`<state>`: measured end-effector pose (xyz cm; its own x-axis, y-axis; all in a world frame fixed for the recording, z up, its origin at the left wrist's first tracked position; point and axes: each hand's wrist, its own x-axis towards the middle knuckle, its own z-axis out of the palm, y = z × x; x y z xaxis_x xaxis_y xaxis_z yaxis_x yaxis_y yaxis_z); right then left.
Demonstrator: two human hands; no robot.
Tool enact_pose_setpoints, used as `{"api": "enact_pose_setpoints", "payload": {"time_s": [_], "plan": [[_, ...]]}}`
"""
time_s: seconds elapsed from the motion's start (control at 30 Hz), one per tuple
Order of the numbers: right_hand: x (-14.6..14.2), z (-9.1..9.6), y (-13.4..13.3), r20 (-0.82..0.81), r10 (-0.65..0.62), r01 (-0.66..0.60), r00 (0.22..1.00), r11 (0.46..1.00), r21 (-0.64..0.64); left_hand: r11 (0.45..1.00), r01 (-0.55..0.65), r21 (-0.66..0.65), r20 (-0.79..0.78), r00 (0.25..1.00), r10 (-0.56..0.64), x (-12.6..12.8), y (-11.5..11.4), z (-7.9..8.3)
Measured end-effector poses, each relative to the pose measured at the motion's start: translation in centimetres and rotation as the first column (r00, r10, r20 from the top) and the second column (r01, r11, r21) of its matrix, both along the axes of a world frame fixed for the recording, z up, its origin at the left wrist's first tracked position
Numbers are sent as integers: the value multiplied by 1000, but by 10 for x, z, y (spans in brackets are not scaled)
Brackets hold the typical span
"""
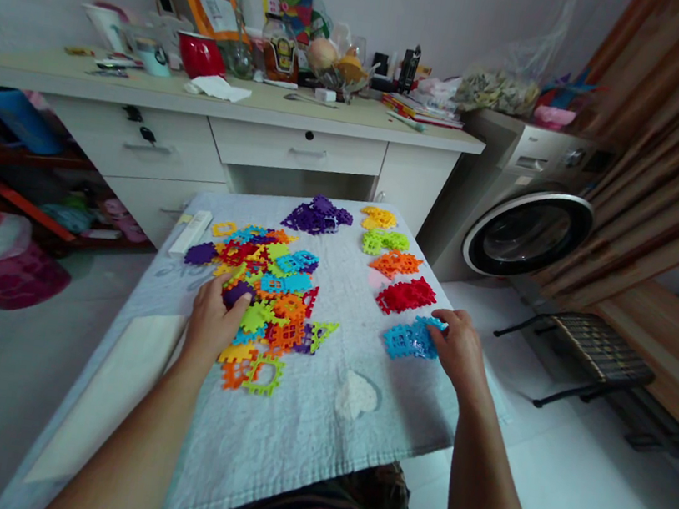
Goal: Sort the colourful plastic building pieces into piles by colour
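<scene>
On the left of the cloth-covered table, a mixed pile of plastic interlocking building pieces [291, 308] lies in many colours. My left hand [214, 313] is at the near left side of this pile, its thumb and fingers closed around a purple building piece [237, 294]. Across the table, my right hand [458, 343] pinches the edge of a blue building piece [432, 325] at the blue pile [406, 341]. Beyond it, single-colour piles run in a column: red [406, 296], orange [398, 264], green [384, 242] and yellow [378, 218]. A purple pile [318, 215] sits at the far edge.
A white heart patch marks the tablecloth [303, 426]. A white box [191, 234] lies at the table's left edge. Behind stands a cluttered white counter [308, 115] with drawers. A washing machine [517, 204] and a low stool [579, 347] are on the right, a pink bin [2, 266] left.
</scene>
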<state>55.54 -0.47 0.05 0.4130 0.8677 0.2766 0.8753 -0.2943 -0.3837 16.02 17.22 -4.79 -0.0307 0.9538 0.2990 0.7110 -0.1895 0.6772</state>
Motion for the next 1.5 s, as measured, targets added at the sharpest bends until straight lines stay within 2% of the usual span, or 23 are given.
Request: {"api": "enact_pose_setpoints", "payload": {"time_s": [0.17,0.33,0.4,0.47,0.53,0.63,0.7,0.77,0.9,1.13,1.23,1.37,1.5], "plan": [[0,0,-2,-10,-10,10,1000,1000,26,1000,2,8,3,1000,-2,0,0,0],[-24,13,5,-52,-9,18,999,987,159,999,-3,53,17,1000,2,-1,0,0],[-45,19,14,-97,88,-69,991,980,186,998,-4,66,19,1000,3,-1,1,-1],[-71,25,26,-154,261,-239,953,959,149,997,2,73,25,1000,-4,-2,1,-2],[-99,28,38,-191,438,-436,878,898,57,997,11,82,34,999,-13,-2,1,-3],[-132,26,54,-167,634,-653,755,750,-105,996,12,87,46,999,-16,-2,0,-3],[-145,20,63,-138,687,-699,714,686,-202,996,12,93,44,999,-16,-1,-1,-2],[-151,13,69,-127,689,-692,714,665,-283,994,14,110,39,999,-19,0,-2,-1],[-148,1,79,-150,645,-655,749,688,-314,988,28,149,25,999,-32,1,-3,2],[-139,-12,88,-237,592,-634,771,748,-196,974,14,224,-82,997,4,3,-8,8],[-138,-16,89,-255,590,-635,766,756,-157,970,11,242,-123,992,20,3,-9,10],[-136,-17,88,-287,606,-651,742,753,-93,970,35,241,-122,992,-6,2,-8,9],[-135,-19,90,-373,568,-615,733,789,-6,974,77,214,-76,995,-62,2,-5,4]]}}
